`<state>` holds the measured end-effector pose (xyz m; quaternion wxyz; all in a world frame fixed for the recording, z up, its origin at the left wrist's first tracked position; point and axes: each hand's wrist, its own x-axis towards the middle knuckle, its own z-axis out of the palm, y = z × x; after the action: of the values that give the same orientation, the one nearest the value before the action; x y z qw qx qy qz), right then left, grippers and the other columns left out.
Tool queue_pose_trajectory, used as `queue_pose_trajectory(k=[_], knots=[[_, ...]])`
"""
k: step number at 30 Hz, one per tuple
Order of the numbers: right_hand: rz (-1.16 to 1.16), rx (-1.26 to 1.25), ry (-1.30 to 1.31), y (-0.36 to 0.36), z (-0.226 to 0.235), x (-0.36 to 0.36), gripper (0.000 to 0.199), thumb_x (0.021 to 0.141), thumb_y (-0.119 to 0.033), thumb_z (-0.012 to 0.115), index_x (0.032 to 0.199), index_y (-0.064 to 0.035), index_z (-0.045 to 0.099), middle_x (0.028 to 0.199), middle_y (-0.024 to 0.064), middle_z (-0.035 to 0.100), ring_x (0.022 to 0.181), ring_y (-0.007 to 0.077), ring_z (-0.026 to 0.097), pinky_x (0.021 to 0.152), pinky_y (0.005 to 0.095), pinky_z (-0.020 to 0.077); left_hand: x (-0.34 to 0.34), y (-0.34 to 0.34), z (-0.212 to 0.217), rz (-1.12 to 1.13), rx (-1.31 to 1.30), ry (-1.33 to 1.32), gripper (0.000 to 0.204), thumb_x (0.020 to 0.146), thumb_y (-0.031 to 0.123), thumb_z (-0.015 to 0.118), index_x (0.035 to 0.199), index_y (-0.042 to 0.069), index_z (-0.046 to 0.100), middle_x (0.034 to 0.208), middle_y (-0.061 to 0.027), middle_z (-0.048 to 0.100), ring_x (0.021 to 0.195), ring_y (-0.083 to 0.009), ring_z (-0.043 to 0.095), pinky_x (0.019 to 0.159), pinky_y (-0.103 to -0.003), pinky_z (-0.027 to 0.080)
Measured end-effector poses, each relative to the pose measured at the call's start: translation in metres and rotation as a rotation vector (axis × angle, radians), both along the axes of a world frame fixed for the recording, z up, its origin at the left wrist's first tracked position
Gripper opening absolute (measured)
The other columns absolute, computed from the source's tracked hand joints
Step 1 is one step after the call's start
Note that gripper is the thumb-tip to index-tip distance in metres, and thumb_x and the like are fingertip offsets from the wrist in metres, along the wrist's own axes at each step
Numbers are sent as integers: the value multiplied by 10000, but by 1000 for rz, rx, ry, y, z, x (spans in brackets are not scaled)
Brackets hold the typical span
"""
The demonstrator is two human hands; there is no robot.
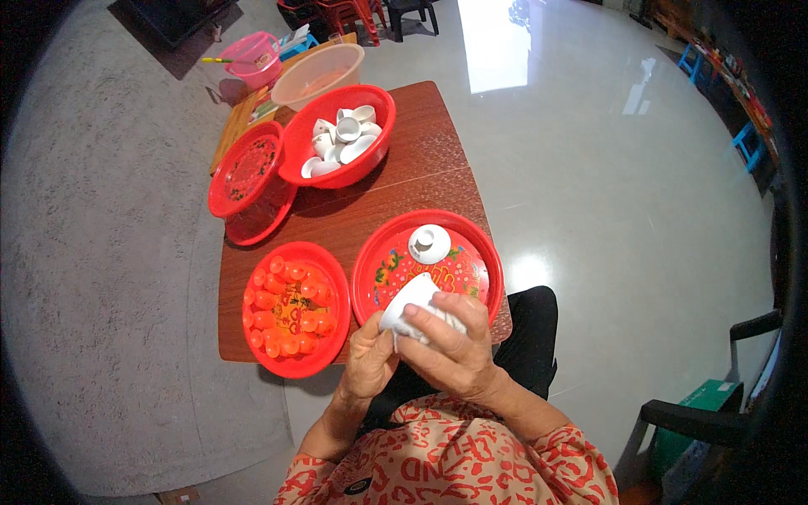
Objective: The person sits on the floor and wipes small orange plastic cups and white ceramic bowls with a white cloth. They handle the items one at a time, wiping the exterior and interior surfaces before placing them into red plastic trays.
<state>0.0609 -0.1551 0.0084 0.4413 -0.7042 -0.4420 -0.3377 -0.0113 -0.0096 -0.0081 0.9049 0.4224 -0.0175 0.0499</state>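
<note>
We pinch the lower edge of a white cup (pixel 411 300) with our left hand (pixel 371 360) and wrap our right hand (pixel 453 345) round it, perhaps with a cloth, over a red tray's (pixel 495 269) near side. A white round piece (pixel 439 249) lies there; leftward, another red tray (pixel 339 290) bears orange pieces (pixel 264 300).
</note>
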Motion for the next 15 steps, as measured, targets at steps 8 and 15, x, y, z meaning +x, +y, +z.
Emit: queue_pose_trajectory(k=[8,15], knots=[[104,67,334,-6,14,8,275,759,-193,674,1022,-113,673,1179,164,469,1043,290,471,897,365,399,-5,0,1,25,97,-32,320,954,83,465,1258,-17,467,1203,-96,553,1120,-173,519,996,-334,383],[411,413,1054,-3,0,15,292,946,-225,492,1134,-39,616,1120,116,487,1050,182,478,923,304,374,-3,-10,3,83,95,-63,319,942,100,503,1232,-33,486,1194,-92,560,1118,-171,514,1005,-345,364]])
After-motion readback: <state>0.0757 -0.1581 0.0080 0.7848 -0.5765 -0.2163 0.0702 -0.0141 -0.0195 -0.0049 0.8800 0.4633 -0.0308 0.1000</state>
